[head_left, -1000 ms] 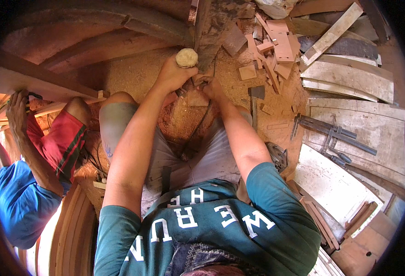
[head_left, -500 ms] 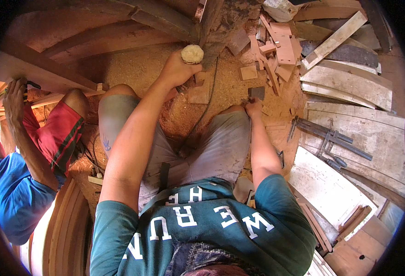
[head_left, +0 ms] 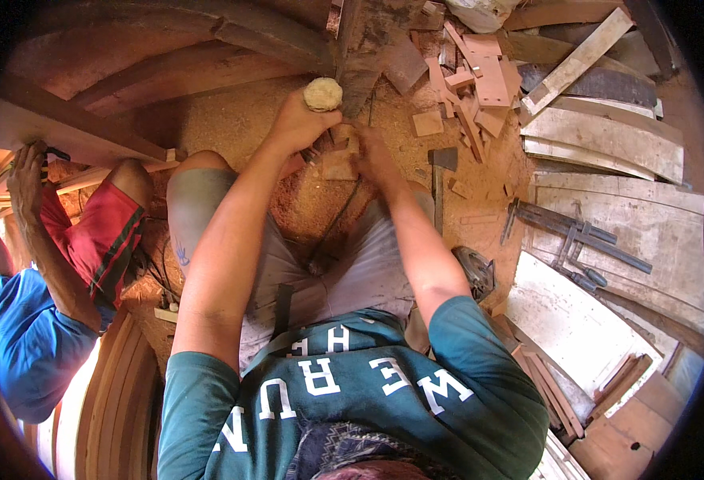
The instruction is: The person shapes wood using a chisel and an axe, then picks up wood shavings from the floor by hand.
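Now the right hand [head_left: 374,158] is back on the far side of the knees, just beside the left; half a second ago it was out to the right, next to the hatchet [head_left: 443,158]. It is blurred, so I cannot tell whether its fingers are clenched or loose. The left hand [head_left: 297,124] has its fingers curled around a pale round-topped piece [head_left: 322,94], perhaps a mallet seen end-on, which has hardly moved. A small square board [head_left: 337,166] lies on the sawdust-covered floor [head_left: 284,224], just nearer than the left hand and by the right fingers. The hatchet lies to the right, apart from both hands, near the offcut pile [head_left: 488,76]. At the left, a co-worker in a blue shirt [head_left: 40,344] has both hands raised, as before.
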`<state>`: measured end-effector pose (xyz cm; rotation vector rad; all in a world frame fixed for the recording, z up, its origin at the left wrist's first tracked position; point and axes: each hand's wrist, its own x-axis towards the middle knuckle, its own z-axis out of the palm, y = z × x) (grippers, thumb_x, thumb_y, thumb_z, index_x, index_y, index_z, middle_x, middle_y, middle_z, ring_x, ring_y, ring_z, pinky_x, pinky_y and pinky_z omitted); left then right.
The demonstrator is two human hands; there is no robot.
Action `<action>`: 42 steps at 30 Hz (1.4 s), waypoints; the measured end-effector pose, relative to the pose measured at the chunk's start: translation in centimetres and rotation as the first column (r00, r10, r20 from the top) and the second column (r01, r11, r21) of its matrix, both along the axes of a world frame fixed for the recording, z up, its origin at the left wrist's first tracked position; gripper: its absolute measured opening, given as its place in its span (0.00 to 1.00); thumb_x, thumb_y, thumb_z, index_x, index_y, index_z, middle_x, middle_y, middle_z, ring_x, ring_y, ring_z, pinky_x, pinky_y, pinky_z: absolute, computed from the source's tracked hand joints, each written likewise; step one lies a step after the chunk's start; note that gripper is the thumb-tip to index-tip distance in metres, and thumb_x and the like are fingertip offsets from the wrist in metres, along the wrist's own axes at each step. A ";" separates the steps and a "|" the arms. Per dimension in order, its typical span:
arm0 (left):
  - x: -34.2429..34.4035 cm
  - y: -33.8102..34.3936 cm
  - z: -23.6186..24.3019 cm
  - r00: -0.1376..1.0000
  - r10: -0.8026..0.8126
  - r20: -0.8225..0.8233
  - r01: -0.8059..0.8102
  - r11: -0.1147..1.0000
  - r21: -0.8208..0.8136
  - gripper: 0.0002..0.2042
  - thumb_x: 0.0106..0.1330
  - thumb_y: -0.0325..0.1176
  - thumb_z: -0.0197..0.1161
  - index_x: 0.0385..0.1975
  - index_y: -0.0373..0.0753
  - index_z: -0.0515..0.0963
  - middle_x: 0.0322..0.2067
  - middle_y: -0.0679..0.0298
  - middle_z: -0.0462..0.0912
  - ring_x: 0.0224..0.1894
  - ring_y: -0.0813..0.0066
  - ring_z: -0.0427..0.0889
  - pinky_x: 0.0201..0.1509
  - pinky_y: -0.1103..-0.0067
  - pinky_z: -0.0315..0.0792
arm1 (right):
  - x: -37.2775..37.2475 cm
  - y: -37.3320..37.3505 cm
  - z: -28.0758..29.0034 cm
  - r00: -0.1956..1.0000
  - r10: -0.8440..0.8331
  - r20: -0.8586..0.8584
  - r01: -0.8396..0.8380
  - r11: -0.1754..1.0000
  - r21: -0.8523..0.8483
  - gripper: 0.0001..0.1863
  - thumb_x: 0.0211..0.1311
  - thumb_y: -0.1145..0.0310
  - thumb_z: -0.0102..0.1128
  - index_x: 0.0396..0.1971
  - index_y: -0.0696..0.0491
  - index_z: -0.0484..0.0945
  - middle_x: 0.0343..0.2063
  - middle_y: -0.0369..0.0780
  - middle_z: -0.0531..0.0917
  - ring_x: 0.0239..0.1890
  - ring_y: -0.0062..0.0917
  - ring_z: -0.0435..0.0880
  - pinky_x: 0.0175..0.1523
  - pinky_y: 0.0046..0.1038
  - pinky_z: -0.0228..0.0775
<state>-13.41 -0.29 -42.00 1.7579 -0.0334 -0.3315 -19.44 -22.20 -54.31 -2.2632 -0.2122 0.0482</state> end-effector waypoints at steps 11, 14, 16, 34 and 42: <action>1.3 2.8 2.0 0.953 0.301 -0.020 -0.299 0.935 -0.190 0.13 0.58 0.31 0.74 0.42 0.37 0.85 0.39 0.65 0.88 0.40 0.76 0.86 0.43 0.76 0.80 | -0.4 1.1 0.0 0.612 -0.059 -0.789 0.703 0.496 0.509 0.14 0.73 0.69 0.60 0.52 0.60 0.75 0.34 0.42 0.83 0.30 0.22 0.83 0.27 0.18 0.78; 1.4 2.0 3.2 0.960 0.281 -0.014 -0.281 0.953 -0.114 0.12 0.60 0.29 0.72 0.42 0.36 0.85 0.39 0.65 0.88 0.40 0.76 0.86 0.41 0.76 0.81 | -0.6 -1.7 -4.3 0.508 0.263 -0.820 0.819 0.148 0.555 0.06 0.73 0.71 0.58 0.45 0.56 0.76 0.30 0.39 0.82 0.24 0.20 0.80 0.22 0.18 0.72; 1.3 1.9 3.4 0.961 0.277 0.000 -0.276 0.957 -0.093 0.12 0.60 0.29 0.72 0.43 0.35 0.85 0.39 0.65 0.88 0.39 0.76 0.85 0.41 0.75 0.81 | -0.8 -1.8 -4.8 0.480 0.278 -0.832 0.846 0.103 0.522 0.07 0.74 0.70 0.56 0.45 0.56 0.76 0.28 0.37 0.81 0.25 0.20 0.80 0.24 0.19 0.74; 1.4 1.8 2.2 0.962 0.264 -0.070 -0.271 0.951 -0.146 0.13 0.59 0.28 0.72 0.43 0.33 0.85 0.39 0.64 0.88 0.37 0.77 0.85 0.38 0.77 0.80 | -0.9 1.0 -4.2 0.546 -0.080 -0.834 0.737 0.519 0.433 0.18 0.69 0.76 0.56 0.57 0.58 0.74 0.41 0.48 0.83 0.40 0.40 0.85 0.45 0.33 0.84; 1.7 2.4 1.5 0.975 0.210 -0.075 -0.217 0.970 -0.106 0.12 0.63 0.28 0.69 0.46 0.38 0.83 0.45 0.66 0.87 0.46 0.74 0.85 0.46 0.75 0.82 | -0.9 1.1 -3.4 0.945 -0.074 -0.318 -0.132 0.805 -0.579 0.20 0.60 0.62 0.66 0.51 0.51 0.83 0.49 0.49 0.82 0.49 0.50 0.83 0.56 0.40 0.78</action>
